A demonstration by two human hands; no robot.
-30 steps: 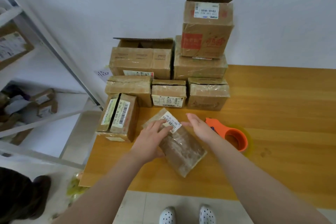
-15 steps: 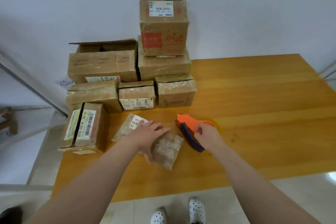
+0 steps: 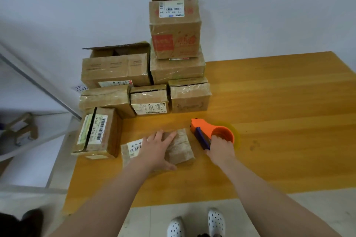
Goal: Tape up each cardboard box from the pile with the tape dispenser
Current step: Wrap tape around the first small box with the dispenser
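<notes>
Flat box (image 3: 183, 147) on counter (image 3: 289, 121) before the pile (image 3: 134, 75), long axis left-right, left hand (image 3: 156, 150) pressing it with straight fingers; right hand (image 3: 219, 150), fingers curled round tape dispenser (image 3: 210, 130), just beside box's right end.

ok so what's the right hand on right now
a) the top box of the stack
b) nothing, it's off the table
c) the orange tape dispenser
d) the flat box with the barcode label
c: the right hand grips the orange tape dispenser, while the left hand presses on the flat box.
</notes>
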